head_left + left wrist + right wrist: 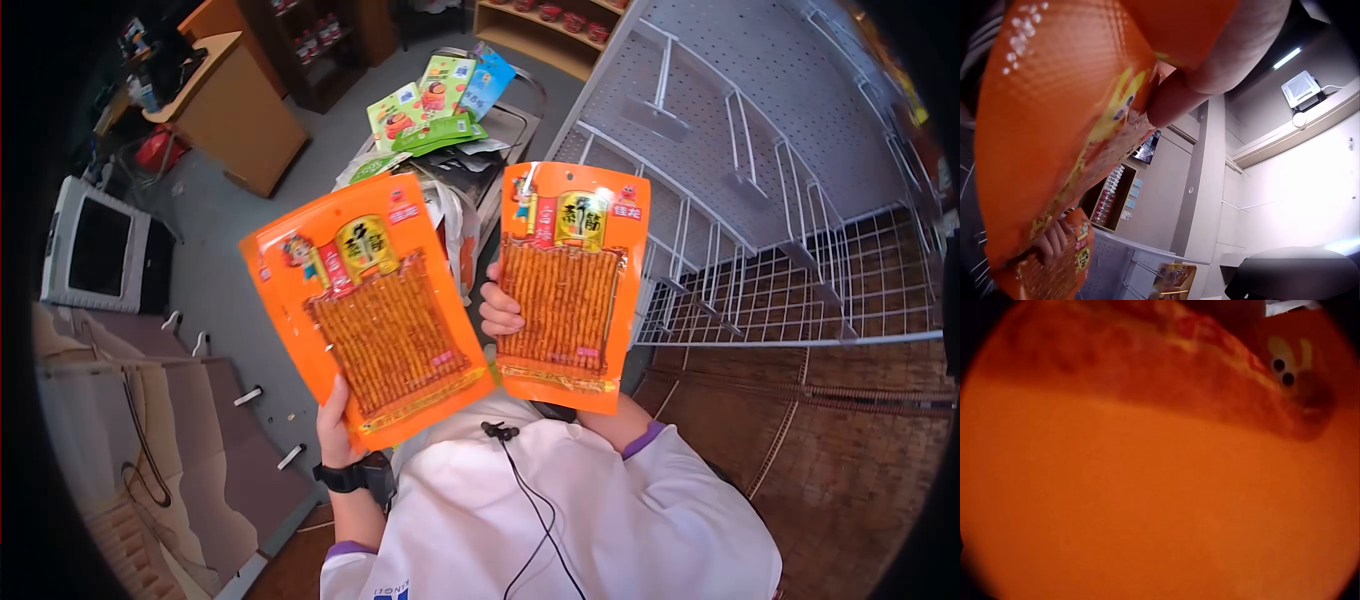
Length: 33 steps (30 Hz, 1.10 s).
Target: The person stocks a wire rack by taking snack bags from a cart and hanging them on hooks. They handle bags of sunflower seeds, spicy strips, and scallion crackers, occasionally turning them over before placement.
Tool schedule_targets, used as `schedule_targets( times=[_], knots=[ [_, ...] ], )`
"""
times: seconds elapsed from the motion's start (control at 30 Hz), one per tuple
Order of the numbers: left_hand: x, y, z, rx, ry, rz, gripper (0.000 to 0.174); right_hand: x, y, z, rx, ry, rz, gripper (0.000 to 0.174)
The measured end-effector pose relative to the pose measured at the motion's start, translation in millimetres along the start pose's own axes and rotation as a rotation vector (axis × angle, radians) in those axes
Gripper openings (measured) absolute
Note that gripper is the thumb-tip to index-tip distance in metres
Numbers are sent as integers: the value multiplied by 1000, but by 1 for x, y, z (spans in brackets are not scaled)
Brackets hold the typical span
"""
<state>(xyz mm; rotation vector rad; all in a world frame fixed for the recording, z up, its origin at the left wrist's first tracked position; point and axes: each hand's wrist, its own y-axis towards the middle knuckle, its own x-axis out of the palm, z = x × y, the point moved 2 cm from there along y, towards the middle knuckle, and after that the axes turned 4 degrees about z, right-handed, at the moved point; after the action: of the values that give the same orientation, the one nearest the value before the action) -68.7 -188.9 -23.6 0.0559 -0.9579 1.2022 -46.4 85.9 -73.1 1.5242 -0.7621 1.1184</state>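
At chest height, 12 o'clock from the white shirt [560,520]: two flat orange plastic snack packets, each with a clear window of reddish-brown strips, were held up side by side, faces to the head camera.
Left packet [370,310]: tilted, its top leaning toward 11 o'clock; just beside the other, with a gap showing between them.
Left hand [335,425]: clamped on that packet's lower corner at 7 o'clock, thumb in front, fingers hidden behind; a black wristband [340,477] sat below it.
Right packet [568,285]: nearly upright, at 3 o'clock of the first.
Right hand [500,310]: fingers curled round its left edge at 9 o'clock, gripping it; the right wrist view showed only orange film.
White wire-and-pegboard display rack [760,200]: at 2 o'clock, apart from both packets.
Green foil snack packs [430,105]: piled on a grey trolley [515,120] at 12 o'clock, beyond the hands.
Progress, as judged: both packets were picked up and firmly gripped; neither touched rack or trolley, so setting them anywhere was not yet done.
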Motion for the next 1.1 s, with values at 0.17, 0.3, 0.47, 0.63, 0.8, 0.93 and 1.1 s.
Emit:
schedule_targets(
  times=[0.17, 0.3, 0.47, 0.63, 0.8, 0.93, 1.1],
  knots=[
    [-9, 5, -1, -25, 19, 45, 40, 23, 8, 2, 11, 60, -33, 52],
    [-23, 9, 7, -75, 69, 36, 40, 40, 4, 9, -49, -66, 177, 58],
    [-20, 15, 11, -54, 67, -19, 41, 37, -1, 17, -84, -182, 106, 59],
    [-20, 22, 10, -61, 89, -106, 43, 28, -9, 23, -169, -118, 4, 58],
    [-27, 29, 15, -92, 110, -98, 43, 12, -2, 19, -157, -133, -168, 58],
    [-40, 37, 18, -112, 153, -146, 42, 21, -5, 21, -188, -153, -133, 56],
    [-33, 36, 20, -124, 121, -117, 42, 20, -9, 25, -210, -213, -64, 63]
  ],
)
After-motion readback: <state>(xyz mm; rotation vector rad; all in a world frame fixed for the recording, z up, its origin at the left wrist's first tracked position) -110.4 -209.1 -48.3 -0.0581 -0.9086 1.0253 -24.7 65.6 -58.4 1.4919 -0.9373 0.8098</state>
